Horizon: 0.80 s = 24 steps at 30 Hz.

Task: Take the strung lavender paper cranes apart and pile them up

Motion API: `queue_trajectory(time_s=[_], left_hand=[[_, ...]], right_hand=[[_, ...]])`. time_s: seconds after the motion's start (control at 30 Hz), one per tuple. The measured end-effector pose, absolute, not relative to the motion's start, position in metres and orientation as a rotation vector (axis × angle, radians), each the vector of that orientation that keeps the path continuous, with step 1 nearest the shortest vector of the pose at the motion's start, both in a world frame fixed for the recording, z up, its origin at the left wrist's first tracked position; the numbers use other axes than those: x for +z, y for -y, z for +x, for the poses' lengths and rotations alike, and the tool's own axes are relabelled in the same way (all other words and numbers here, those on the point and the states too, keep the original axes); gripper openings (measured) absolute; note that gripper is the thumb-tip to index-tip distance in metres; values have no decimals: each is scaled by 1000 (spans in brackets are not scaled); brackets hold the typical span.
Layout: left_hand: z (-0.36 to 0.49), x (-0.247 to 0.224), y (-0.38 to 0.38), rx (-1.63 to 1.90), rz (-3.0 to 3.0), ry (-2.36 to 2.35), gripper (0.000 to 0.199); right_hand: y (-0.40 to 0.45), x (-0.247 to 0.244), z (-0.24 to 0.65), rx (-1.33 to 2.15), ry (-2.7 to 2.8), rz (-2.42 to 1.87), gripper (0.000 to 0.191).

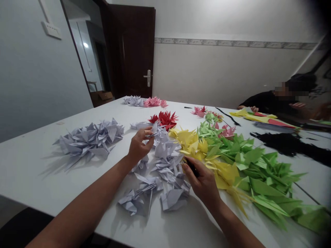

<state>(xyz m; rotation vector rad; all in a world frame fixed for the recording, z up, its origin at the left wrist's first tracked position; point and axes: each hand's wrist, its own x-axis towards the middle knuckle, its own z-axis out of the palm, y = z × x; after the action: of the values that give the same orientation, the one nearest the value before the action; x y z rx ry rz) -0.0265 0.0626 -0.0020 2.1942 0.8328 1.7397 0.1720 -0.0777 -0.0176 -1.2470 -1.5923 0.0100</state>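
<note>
My left hand (139, 143) pinches a pale lavender folded paper crane (158, 132) by its edge, just above a heap of the same colour. Lower right, my right hand (203, 181) is closed around a small dark object (191, 166); its kind is mostly hidden by the fingers. Between and below both hands lie loose lavender paper cranes (168, 155), some standing on their points. A band of yellow paper cranes (187, 141) runs just past my right hand, and red ones (165, 119) sit behind my left fingertips.
Another lavender pile (90, 137) lies to the left on the white table (64, 175). Green cranes (253, 162) spread to the right. Farther back are pink cranes (153, 102) and black strands (289, 143). Across the table, a person in black (263, 100) sits by yellow and red paper.
</note>
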Motion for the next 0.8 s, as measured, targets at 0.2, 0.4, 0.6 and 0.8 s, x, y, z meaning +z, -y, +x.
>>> queue_trajectory(time_s=[0.2,0.4,0.6,0.8], left_hand=[[-6,9,-25,1681,2570,-510,13],[6,8,-8,1580,2752,-399,9],[7,11,-2,1575,2808,-363,6],[7,12,3,1473,2778,-358,7]], right_hand=[[84,-13,163,-25,1738,-1099,24],[81,-15,158,-36,1741,-1102,22],[78,-17,159,-51,1723,-1140,18],[77,-16,160,9,1726,-1159,17]])
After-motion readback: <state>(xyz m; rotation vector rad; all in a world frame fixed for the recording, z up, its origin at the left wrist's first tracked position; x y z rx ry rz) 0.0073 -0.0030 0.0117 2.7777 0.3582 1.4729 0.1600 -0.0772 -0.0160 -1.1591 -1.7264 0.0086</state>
